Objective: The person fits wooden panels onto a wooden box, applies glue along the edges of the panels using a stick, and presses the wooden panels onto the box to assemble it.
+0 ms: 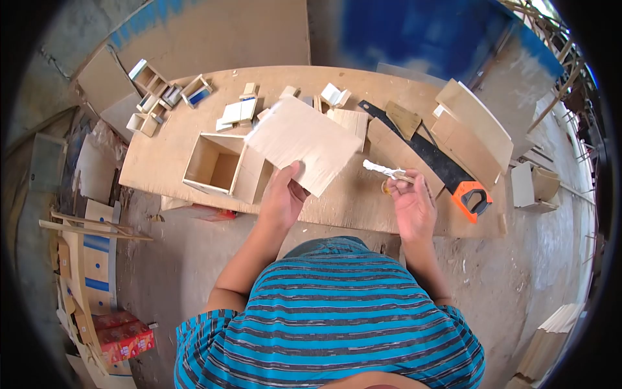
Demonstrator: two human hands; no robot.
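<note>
Apparently to keep its face exposed, a board (310, 139) is pinched by its edge in the left hand (282, 196); a white-tipped stick (383, 170) is pinched in the right hand (415, 206).

No readable lettering
Print is seen on the red box (128, 341), but no words can be read.

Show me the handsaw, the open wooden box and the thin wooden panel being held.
Handsaw (442, 163), head view: on its black blade.
Open wooden box (249, 179), head view: on its outer side wall.
Thin wooden panel (307, 141), head view: on its broad face.
</note>
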